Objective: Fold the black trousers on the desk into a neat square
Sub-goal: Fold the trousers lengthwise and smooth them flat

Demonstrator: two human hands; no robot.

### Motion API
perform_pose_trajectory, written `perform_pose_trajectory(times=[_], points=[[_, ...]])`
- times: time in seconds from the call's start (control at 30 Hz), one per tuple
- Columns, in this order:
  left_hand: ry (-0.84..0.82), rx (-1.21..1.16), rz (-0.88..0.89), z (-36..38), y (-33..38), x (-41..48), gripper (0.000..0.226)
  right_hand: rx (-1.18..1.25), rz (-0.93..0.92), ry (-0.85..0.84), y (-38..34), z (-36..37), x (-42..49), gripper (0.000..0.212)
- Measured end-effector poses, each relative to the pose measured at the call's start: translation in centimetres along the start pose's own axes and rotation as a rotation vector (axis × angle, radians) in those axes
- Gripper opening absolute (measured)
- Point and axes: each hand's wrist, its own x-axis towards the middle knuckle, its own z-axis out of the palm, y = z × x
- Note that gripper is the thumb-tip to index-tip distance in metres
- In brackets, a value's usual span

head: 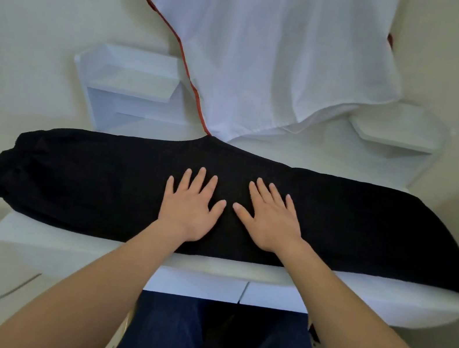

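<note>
1. Resting flat on the black trousers (98, 181), the left hand (190, 208) lies palm down with straight, spread fingers and grasps nothing.
2. Just beside it, the right hand (268, 217) lies the same way: palm down, fingers fanned and released. The two thumbs point toward each other with a narrow strip of dark cloth between them.
3. The trousers stretch as one long band across the counter (205, 267), running well out past both hands. A gathered, bunched end lies far to the left of the left hand. The other end lies far to the right of the right hand, at the counter's edge.
4. Beyond the hands, a small peak in the trousers' far edge meets the lower corner of a white cloth (273, 58) with red-brown trim.
5. Farther out beyond the left hand sits a white shelf (135, 77); a second white ledge (397, 136) sits beyond the right hand.
6. Behind the wrists, under the counter's front edge, the person's legs (169, 332) show in dark blue fabric.
</note>
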Motion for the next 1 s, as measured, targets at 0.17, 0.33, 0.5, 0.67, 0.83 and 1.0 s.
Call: perform_pose_trajectory(times=[0.17, 0.33, 0.5, 0.67, 0.83, 1.0], points=[[-0.005, 0.007, 0.0, -0.1, 0.0, 0.1, 0.07, -0.016, 0.122, 0.003, 5.7, -0.7, -1.5, 0.08], [-0.064, 0.088, -0.081, -1.7, 1.8, 0.0, 0.064, 0.0, 0.244, -0.04, 8.2, -1.9, -2.3, 0.071], [0.065, -0.073, 0.282, -1.4, 9.2, 0.9, 0.052, 0.059, 0.075, 0.037, 6.8, -2.6, -1.1, 0.059], [0.003, -0.065, 0.29, 0.1, 13.0, 2.9, 0.054, 0.067, 0.055, -0.073, 7.8, -2.7, 0.5, 0.055], [0.147, -0.054, 0.278, -0.1, 12.8, 6.5, 0.05, 0.155, -0.078, -0.015, 7.8, -3.1, 3.3, 0.054], [-0.019, -0.027, 0.175, 1.3, 11.6, 8.3, 0.06, 0.076, 0.007, -0.015, 10.6, -1.6, 4.2, 0.063]])
